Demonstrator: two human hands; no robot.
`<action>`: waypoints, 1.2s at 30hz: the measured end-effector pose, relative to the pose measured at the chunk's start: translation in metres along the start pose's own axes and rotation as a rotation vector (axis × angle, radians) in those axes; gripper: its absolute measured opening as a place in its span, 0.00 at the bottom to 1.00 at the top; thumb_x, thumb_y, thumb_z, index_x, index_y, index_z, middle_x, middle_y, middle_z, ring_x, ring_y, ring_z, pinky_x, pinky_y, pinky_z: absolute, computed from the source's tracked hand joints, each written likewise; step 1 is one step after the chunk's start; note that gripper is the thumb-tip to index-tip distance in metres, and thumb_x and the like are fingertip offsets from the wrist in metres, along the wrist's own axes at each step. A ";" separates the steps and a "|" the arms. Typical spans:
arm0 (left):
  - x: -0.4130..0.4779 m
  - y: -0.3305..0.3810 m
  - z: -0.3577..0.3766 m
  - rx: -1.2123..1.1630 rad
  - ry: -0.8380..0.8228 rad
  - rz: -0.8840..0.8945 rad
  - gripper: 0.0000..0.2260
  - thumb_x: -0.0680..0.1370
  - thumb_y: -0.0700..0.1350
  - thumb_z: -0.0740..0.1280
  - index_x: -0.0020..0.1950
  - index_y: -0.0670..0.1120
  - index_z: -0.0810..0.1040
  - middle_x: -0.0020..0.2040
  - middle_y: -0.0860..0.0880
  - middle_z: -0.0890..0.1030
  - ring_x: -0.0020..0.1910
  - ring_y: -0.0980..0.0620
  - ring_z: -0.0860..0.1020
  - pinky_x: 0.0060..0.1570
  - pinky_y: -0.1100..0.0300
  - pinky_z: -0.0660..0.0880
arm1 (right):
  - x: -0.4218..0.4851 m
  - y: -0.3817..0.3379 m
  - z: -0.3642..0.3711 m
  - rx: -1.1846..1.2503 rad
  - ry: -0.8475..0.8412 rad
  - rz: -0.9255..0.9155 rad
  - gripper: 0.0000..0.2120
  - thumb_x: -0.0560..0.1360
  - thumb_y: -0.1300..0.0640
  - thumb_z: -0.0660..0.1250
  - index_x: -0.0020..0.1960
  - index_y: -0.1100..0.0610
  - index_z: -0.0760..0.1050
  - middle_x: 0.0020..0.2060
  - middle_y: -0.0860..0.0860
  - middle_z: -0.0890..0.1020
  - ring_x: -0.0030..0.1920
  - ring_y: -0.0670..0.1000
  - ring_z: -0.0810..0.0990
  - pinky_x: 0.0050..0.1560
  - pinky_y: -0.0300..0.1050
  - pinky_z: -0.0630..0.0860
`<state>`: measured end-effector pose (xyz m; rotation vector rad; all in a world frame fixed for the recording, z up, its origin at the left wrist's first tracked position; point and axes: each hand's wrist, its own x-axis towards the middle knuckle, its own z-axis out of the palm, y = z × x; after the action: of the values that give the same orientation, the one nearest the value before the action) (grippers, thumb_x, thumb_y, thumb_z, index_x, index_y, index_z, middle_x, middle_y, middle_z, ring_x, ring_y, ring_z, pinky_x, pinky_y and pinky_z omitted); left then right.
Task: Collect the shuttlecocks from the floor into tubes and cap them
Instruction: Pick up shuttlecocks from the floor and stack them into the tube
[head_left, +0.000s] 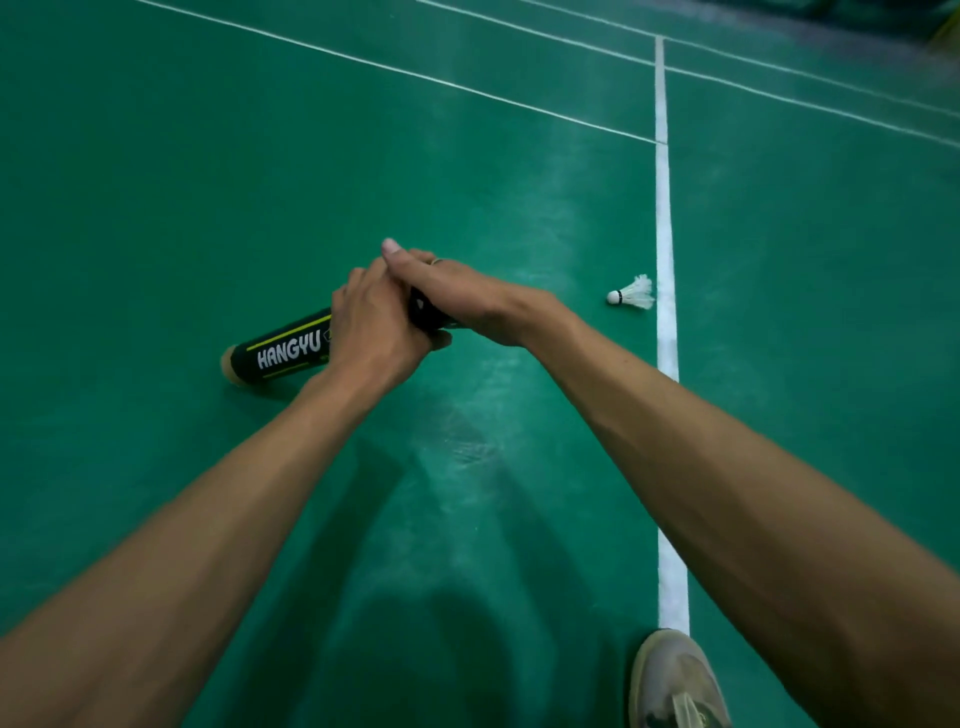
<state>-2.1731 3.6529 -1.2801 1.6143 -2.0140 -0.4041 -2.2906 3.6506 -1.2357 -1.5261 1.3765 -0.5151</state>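
Tube (285, 349): low over floor (156, 166), left hand (374, 325) wrapped round its middle.
Right hand (460, 296): curled over the far end, perhaps closing it; hidden.
Shuttlecock (631, 294): on floor beside line (664, 208), well apart.
Risk: left behind if closed now; crushed feathers from a skewed push.

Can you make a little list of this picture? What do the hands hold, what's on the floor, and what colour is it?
left hand: grips the black tube round its middle
right hand: lies over the tube's right end, grip hidden
shuttlecock: white, on the floor, beside the white line
floor: green
shoe: grey, bottom right, by the line
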 end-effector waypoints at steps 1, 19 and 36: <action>0.006 -0.001 0.000 0.007 0.012 -0.012 0.37 0.66 0.50 0.83 0.73 0.55 0.74 0.63 0.47 0.80 0.61 0.39 0.75 0.61 0.48 0.71 | 0.004 -0.002 -0.002 -0.003 0.016 -0.005 0.24 0.84 0.38 0.54 0.43 0.53 0.77 0.38 0.49 0.80 0.39 0.46 0.78 0.45 0.41 0.75; 0.070 0.018 0.022 0.064 0.160 0.047 0.30 0.66 0.52 0.77 0.68 0.56 0.77 0.57 0.47 0.84 0.54 0.40 0.82 0.56 0.45 0.79 | 0.068 0.010 -0.059 0.092 -0.110 -0.062 0.27 0.79 0.31 0.55 0.52 0.53 0.78 0.39 0.49 0.79 0.30 0.40 0.78 0.34 0.41 0.72; 0.129 0.117 0.192 0.264 -0.096 0.122 0.34 0.68 0.46 0.80 0.71 0.55 0.71 0.62 0.44 0.77 0.62 0.40 0.73 0.63 0.47 0.66 | 0.045 0.224 -0.222 0.136 0.796 0.474 0.14 0.73 0.58 0.63 0.57 0.58 0.77 0.54 0.55 0.80 0.54 0.59 0.79 0.45 0.43 0.72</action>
<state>-2.3969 3.5393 -1.3474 1.6383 -2.3053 -0.1788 -2.5734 3.5530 -1.3453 -0.8393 2.1749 -0.9389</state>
